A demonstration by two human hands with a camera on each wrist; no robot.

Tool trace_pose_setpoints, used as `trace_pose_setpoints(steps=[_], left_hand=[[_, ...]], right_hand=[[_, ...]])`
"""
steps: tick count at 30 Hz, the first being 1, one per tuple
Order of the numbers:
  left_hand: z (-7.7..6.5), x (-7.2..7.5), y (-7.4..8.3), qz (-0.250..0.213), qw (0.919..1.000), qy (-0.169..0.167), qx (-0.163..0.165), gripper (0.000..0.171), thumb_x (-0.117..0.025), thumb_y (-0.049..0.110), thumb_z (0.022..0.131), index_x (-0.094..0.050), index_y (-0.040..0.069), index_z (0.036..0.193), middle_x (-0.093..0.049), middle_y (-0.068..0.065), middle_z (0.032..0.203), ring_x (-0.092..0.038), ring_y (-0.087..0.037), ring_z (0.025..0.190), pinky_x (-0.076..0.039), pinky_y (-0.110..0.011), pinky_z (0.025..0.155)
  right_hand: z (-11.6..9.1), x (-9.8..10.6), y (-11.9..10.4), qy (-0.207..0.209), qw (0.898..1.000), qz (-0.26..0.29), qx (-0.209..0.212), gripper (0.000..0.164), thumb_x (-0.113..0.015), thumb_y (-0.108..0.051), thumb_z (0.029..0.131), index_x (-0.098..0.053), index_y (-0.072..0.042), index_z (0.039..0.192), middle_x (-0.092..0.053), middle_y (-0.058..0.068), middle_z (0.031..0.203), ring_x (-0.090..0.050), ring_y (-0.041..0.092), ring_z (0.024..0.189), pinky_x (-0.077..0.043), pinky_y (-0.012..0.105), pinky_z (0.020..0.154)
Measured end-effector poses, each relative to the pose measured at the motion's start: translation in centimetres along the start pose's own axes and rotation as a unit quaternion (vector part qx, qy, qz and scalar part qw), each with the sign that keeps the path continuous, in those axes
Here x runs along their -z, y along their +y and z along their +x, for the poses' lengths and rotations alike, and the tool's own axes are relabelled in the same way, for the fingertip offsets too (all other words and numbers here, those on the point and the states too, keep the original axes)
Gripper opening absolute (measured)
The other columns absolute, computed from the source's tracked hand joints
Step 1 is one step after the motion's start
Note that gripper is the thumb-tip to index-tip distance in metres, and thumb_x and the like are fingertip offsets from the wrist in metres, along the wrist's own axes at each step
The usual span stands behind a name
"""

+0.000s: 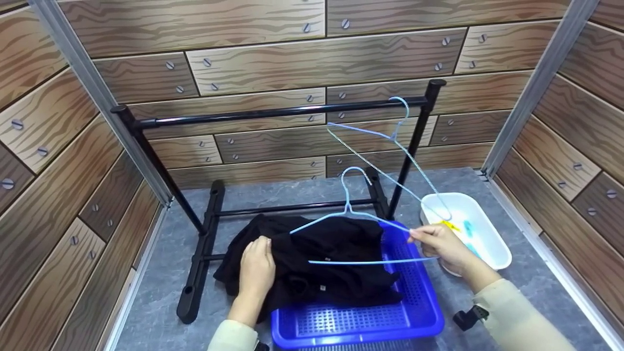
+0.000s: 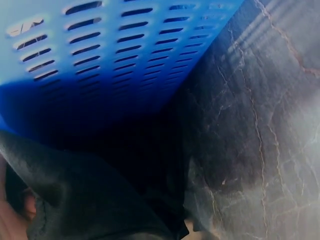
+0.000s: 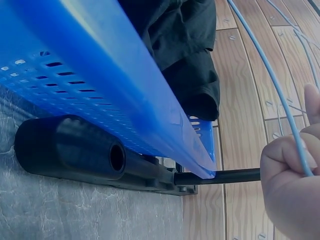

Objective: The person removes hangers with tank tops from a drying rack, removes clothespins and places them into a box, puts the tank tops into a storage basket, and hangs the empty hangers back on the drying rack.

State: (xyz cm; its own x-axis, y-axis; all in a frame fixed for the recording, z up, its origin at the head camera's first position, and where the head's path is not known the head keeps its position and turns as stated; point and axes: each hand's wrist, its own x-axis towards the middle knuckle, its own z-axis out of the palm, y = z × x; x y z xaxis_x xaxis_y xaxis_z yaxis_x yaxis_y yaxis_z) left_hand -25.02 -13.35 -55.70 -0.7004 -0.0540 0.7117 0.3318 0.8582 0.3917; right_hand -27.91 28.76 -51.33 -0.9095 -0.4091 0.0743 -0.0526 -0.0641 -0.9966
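Observation:
A black garment (image 1: 341, 239) with small pale tags lies bunched over the blue basket (image 1: 358, 337), draping past its left side. My left hand (image 1: 257, 268) grips the garment's left part; the left wrist view shows fingers (image 2: 31, 206) partly behind the dark cloth. With my right hand (image 1: 446, 246) I hold a light-blue hanger (image 1: 347, 210) by its right end, hook pointing up. The hanger's left end disappears into the black fabric, while its lower bar crosses in front of the cloth. In the right wrist view, curled fingers (image 3: 285, 155) close round the blue wire.
Behind the basket stands a black clothes rack (image 1: 273, 114), its foot (image 1: 197, 273) extending along the left. Another blue hanger (image 1: 373, 132) hangs near the rail's right end. On the right, a white tub (image 1: 487, 219) holds yellow and blue small items. Wood-patterned walls enclose the grey floor (image 1: 151, 297).

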Motion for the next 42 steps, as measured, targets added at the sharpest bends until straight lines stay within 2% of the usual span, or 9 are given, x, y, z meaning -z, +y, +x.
trace_pose_setpoints(steps=[13, 17, 23, 26, 32, 35, 37, 40, 42], left_hand=[[0.0, 0.1, 0.2, -0.023, 0.998, -0.022, 0.054, 0.023, -0.042, 0.017, 0.097, -0.05, 0.007, 0.078, -0.051, -0.008, 0.068, -0.055, -0.033, 0.07, -0.042, -0.042, 0.063], [-0.1, 0.3, 0.1, -0.027, 0.9977, -0.032, 0.053, 0.025, -0.041, 0.018, 0.098, -0.05, 0.008, 0.077, -0.048, -0.005, 0.068, -0.053, -0.03, 0.066, -0.042, -0.04, 0.061], [-0.2, 0.4, -0.4, -0.055, 0.9962, -0.049, 0.047, 0.025, -0.041, 0.019, 0.098, -0.049, 0.011, 0.076, -0.044, 0.0, 0.071, -0.044, -0.018, 0.063, -0.041, -0.035, 0.061], [-0.2, 0.6, -0.5, -0.064, 0.9952, -0.061, 0.043, 0.025, -0.041, 0.022, 0.098, -0.048, 0.013, 0.076, -0.042, 0.002, 0.071, -0.042, -0.015, 0.064, -0.041, -0.034, 0.061], [0.0, 0.7, -0.6, -0.067, 0.9937, -0.081, 0.039, 0.027, -0.042, 0.023, 0.098, -0.045, 0.015, 0.073, -0.038, 0.004, 0.069, -0.039, -0.013, 0.062, -0.039, -0.031, 0.06], [0.1, 0.7, -0.6, -0.064, 0.9922, -0.097, 0.046, 0.027, -0.042, 0.024, 0.098, -0.044, 0.015, 0.072, -0.038, 0.003, 0.067, -0.039, -0.016, 0.061, -0.039, -0.032, 0.058], [0.2, 0.8, -0.8, -0.058, 0.9911, -0.104, 0.059, 0.026, -0.043, 0.024, 0.098, -0.047, 0.014, 0.074, -0.044, 0.0, 0.067, -0.046, -0.02, 0.062, -0.041, -0.035, 0.059], [0.2, 1.0, -1.4, -0.035, 0.9907, -0.091, 0.095, 0.023, -0.045, 0.022, 0.097, -0.052, 0.012, 0.077, -0.055, -0.007, 0.071, -0.057, -0.03, 0.07, -0.043, -0.042, 0.062], [0.1, 1.1, -1.9, -0.019, 0.99, -0.075, 0.118, 0.022, -0.046, 0.02, 0.096, -0.053, 0.011, 0.077, -0.058, -0.01, 0.072, -0.059, -0.036, 0.073, -0.043, -0.046, 0.062]], right_hand=[[-0.5, 0.4, 0.2, -0.017, 0.999, 0.031, 0.015, 0.024, -0.047, -0.005, 0.094, -0.068, -0.004, 0.082, -0.036, -0.01, 0.047, -0.023, 0.002, 0.038, -0.006, 0.036, 0.041], [-0.7, 0.5, 0.2, -0.019, 0.999, 0.038, 0.015, 0.024, -0.046, -0.005, 0.094, -0.067, -0.002, 0.082, -0.036, -0.01, 0.048, -0.023, 0.002, 0.038, -0.005, 0.037, 0.041], [-0.8, 0.8, 0.4, -0.034, 0.998, 0.054, 0.016, 0.023, -0.044, -0.002, 0.095, -0.06, 0.012, 0.086, -0.037, -0.009, 0.05, -0.022, 0.003, 0.039, -0.006, 0.033, 0.04], [-0.9, 1.0, 0.4, -0.037, 0.998, 0.057, 0.013, 0.024, -0.044, -0.003, 0.095, -0.061, 0.012, 0.087, -0.038, -0.008, 0.051, -0.023, 0.002, 0.039, -0.007, 0.032, 0.04], [-1.2, 1.5, 0.5, -0.047, 0.997, 0.062, 0.007, 0.027, -0.042, -0.003, 0.096, -0.067, 0.001, 0.087, -0.039, -0.009, 0.052, -0.023, 0.002, 0.04, -0.007, 0.031, 0.041], [-1.3, 1.6, 0.4, -0.053, 0.997, 0.062, 0.007, 0.028, -0.041, -0.003, 0.096, -0.067, -0.002, 0.087, -0.038, -0.01, 0.053, -0.024, 0.001, 0.04, -0.007, 0.031, 0.041], [-1.4, 1.8, 0.4, -0.053, 0.997, 0.057, 0.005, 0.028, -0.041, -0.004, 0.096, -0.068, -0.003, 0.087, -0.038, -0.011, 0.053, -0.025, 0.001, 0.041, -0.007, 0.032, 0.041], [-1.7, 2.2, 0.2, -0.038, 0.998, 0.057, 0.004, 0.028, -0.042, -0.004, 0.096, -0.068, -0.002, 0.087, -0.038, -0.01, 0.053, -0.024, 0.002, 0.041, -0.007, 0.032, 0.042], [-2.0, 2.8, 0.0, -0.022, 0.998, 0.061, 0.008, 0.028, -0.041, -0.003, 0.096, -0.067, 0.001, 0.087, -0.037, -0.01, 0.051, -0.022, 0.003, 0.04, -0.006, 0.032, 0.042]])
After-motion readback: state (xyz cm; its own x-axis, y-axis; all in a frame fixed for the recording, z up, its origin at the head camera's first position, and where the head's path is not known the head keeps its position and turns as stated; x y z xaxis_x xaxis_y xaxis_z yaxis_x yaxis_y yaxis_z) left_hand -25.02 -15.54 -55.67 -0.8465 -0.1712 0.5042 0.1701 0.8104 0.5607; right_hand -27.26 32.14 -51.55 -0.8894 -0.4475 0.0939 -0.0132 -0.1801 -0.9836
